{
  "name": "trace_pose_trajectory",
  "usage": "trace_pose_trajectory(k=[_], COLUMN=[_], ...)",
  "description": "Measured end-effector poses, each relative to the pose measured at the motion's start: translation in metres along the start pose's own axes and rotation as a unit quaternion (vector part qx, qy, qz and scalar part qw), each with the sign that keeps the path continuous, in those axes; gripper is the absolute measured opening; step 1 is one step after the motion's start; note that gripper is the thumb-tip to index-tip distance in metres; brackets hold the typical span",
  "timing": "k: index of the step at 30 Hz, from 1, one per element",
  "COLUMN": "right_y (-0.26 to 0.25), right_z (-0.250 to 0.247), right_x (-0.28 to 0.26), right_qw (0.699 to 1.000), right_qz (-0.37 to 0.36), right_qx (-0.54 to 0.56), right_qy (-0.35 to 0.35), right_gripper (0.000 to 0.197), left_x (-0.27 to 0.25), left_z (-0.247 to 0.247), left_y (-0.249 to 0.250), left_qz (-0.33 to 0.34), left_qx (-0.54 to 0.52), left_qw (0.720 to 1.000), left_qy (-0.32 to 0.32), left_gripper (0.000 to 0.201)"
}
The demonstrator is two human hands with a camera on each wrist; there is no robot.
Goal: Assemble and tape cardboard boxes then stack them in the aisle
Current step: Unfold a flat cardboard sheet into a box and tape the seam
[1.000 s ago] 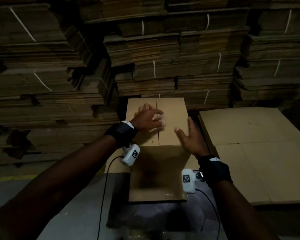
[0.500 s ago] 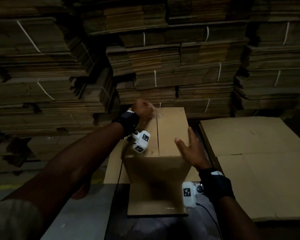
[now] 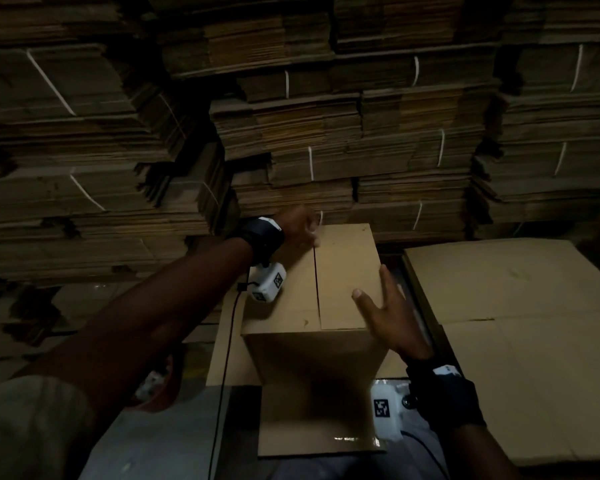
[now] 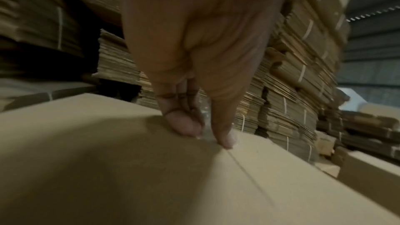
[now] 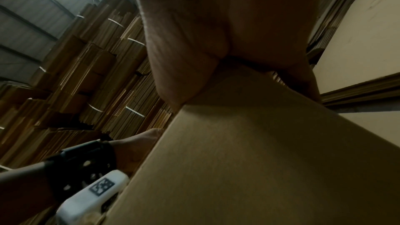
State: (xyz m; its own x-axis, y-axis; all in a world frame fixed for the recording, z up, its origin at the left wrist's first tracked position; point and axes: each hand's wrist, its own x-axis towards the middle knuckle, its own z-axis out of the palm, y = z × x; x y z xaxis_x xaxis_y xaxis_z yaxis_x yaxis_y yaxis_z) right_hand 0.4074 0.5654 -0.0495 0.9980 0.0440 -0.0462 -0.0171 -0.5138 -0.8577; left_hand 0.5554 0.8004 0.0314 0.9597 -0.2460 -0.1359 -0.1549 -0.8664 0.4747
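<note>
Since 1 second ago, the left hand (image 3: pixel 300 226) slid to the far end of the box (image 3: pixel 312 289), pinching clear tape at its seam; right hand (image 3: pixel 385 317) lies flat, released. Seam runs toward the person.

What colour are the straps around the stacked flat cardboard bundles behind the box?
White, on the straps binding the brown bundles; the head view shows them best.

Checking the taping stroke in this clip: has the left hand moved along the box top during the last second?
Yes. The left hand has moved from mid-seam to the far end of the seam on the cardboard box, toward the bundled flat cardboard stacks.
</note>
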Motion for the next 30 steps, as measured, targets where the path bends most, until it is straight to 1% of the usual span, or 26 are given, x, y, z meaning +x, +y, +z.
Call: trace_pose_trajectory(k=[1, 4, 5, 7, 9, 11, 13, 14, 16, 17, 18, 20, 22, 23, 24, 25, 27, 28, 30], right_y=[0.0, 0.001, 0.002, 0.002, 0.001, 0.001, 0.003, 0.002, 0.002, 0.002, 0.003, 0.003, 0.004, 0.004, 0.004, 0.004, 0.003, 0.003, 0.003], right_z=[0.0, 0.001, 0.001, 0.001, 0.001, 0.002, 0.003, 0.003, 0.004, 0.004, 0.004, 0.004, 0.004, 0.004, 0.004, 0.004, 0.004, 0.004, 0.003], right_x=[0.0, -0.001, -0.001, -0.001, 0.0, 0.0, 0.0, -0.001, 0.0, 0.001, 0.001, 0.002, 0.001, 0.002, 0.002, 0.002, 0.002, 0.002, 0.001], right_qw=[1.0, 1.0, 1.0, 1.0, 1.0, 1.0, 1.0, 1.0, 1.0, 0.999, 0.999, 1.0, 1.0, 0.999, 0.999, 0.999, 0.999, 0.999, 0.999], right_qz=[0.0, -0.004, -0.003, -0.002, -0.004, -0.005, -0.006, -0.006, -0.007, -0.007, -0.006, -0.005, -0.005, -0.005, -0.004, -0.003, -0.001, 0.0, -0.002], right_qx=[0.001, 0.007, 0.009, 0.014, 0.017, 0.017, 0.018, 0.021, 0.027, 0.03, 0.032, 0.026, 0.025, 0.029, 0.033, 0.035, 0.032, 0.033, 0.035], right_qy=[0.0, 0.007, 0.011, 0.014, 0.016, 0.017, 0.015, 0.013, 0.013, 0.015, 0.016, 0.016, 0.017, 0.016, 0.016, 0.015, 0.014, 0.014, 0.014], right_gripper=[0.084, 0.083, 0.083, 0.082, 0.081, 0.082, 0.083, 0.083, 0.084, 0.084, 0.084, 0.085, 0.086, 0.086, 0.085, 0.085, 0.085, 0.085, 0.084], left_x=[0.005, 0.016, 0.019, 0.02, 0.021, 0.019, 0.021, 0.022, 0.022, 0.023, 0.026, 0.029, 0.034, 0.035, 0.035, 0.034, 0.033, 0.034, 0.037], left_z=[-0.002, -0.004, -0.003, 0.003, 0.006, 0.004, -0.003, -0.007, -0.014, -0.015, -0.015, -0.014, -0.012, -0.013, -0.015, -0.019, -0.024, -0.026, -0.026], left_y=[0.0, -0.002, -0.002, -0.001, 0.0, 0.002, -0.003, -0.005, -0.004, -0.004, -0.005, -0.004, -0.005, -0.005, -0.004, -0.001, 0.0, 0.0, 0.001], left_qz=[-0.01, -0.055, -0.055, -0.041, -0.009, 0.015, 0.019, 0.023, 0.045, 0.05, 0.052, 0.055, 0.053, 0.04, 0.031, 0.024, 0.028, 0.032, 0.007], left_qx=[-0.007, -0.033, -0.055, -0.075, -0.073, -0.051, -0.063, -0.075, -0.07, -0.048, -0.02, 0.014, -0.013, -0.027, -0.022, 0.006, 0.079, 0.1, 0.083], left_qw=[1.0, 0.992, 0.988, 0.986, 0.991, 0.996, 0.997, 0.996, 0.996, 0.997, 0.997, 0.998, 0.997, 0.997, 0.997, 0.996, 0.985, 0.981, 0.984], left_qy=[0.023, 0.112, 0.133, 0.141, 0.111, 0.072, 0.049, 0.037, -0.013, -0.037, -0.048, -0.042, -0.048, -0.054, -0.06, -0.082, -0.149, -0.166, -0.16], left_gripper=[0.011, 0.025, 0.028, 0.028, 0.021, 0.018, 0.022, 0.027, 0.034, 0.032, 0.028, 0.024, 0.023, 0.022, 0.025, 0.032, 0.048, 0.05, 0.043])
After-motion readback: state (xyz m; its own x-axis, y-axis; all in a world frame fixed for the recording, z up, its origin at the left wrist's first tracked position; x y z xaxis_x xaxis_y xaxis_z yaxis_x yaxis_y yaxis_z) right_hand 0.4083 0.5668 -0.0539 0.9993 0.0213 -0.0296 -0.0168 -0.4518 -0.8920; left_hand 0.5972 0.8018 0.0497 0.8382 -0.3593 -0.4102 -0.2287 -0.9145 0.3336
